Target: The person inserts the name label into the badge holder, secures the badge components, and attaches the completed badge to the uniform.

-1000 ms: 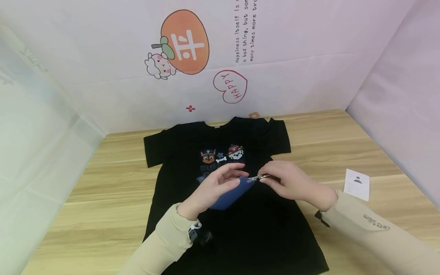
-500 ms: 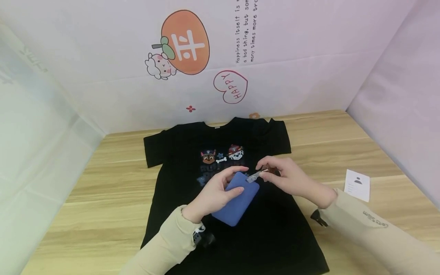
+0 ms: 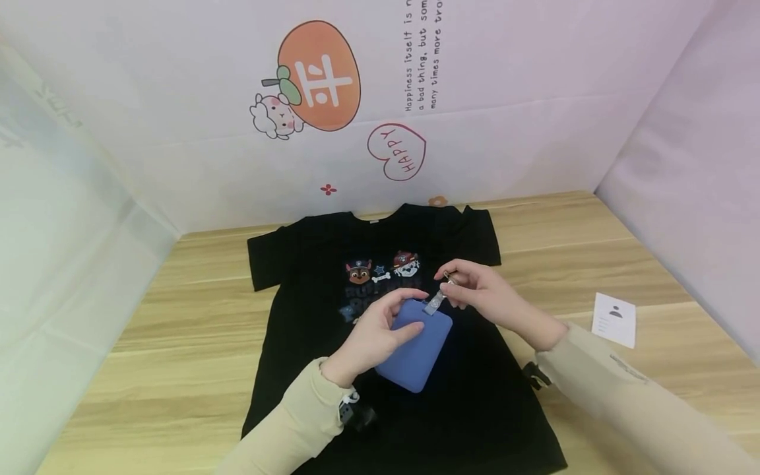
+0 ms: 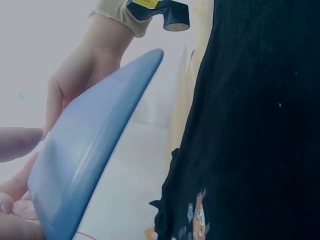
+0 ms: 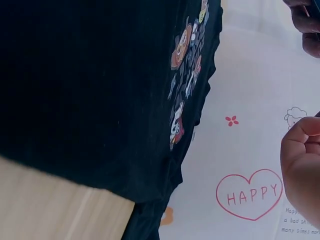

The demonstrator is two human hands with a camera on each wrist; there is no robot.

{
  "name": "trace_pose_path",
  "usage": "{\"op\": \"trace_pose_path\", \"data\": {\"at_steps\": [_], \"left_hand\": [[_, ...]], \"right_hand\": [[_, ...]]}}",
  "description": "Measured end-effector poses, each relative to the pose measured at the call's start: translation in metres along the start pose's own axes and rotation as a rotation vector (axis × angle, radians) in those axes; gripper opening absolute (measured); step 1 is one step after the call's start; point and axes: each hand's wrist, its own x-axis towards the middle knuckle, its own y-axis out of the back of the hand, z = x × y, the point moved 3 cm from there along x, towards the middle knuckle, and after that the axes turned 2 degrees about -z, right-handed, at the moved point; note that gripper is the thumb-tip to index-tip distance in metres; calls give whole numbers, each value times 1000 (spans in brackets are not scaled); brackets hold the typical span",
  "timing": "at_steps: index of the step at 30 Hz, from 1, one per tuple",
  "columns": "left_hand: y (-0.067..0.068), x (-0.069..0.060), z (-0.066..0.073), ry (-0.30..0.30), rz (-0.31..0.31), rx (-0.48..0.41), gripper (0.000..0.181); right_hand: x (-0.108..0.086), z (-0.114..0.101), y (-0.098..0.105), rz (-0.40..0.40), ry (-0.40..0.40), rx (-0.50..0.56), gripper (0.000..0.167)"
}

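The left hand [image 3: 371, 336] grasps a blue badge case [image 3: 415, 349], thumb across its face, to that hand's right and raised over the black T-shirt [image 3: 475, 409]. The case's long axis slants from the wearer up toward the right hand [image 3: 493, 300], which pinches the badge clip [image 3: 435, 304] at its far end. The left hand is nearer the case.

A wood-grain tabletop [image 3: 178, 343] is bounded by a pale back wall [image 3: 522, 99], left wall [image 3: 71, 231] and right wall [image 3: 700, 165]. The back wall bears an orange fruit print [image 3: 341, 59] and a red heart outline [image 3: 396, 152] marked HAPPY.
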Motion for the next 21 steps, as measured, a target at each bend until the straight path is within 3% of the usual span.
{"op": "trace_pose_path", "data": {"at_steps": [12, 21], "left_hand": [[2, 2, -8, -44, 71, 20, 37], [1, 8, -15, -38, 134, 48, 23]], "right_hand": [[17, 4, -11, -46, -83, 116, 20], [25, 5, -19, -163, -126, 190, 16]]}}
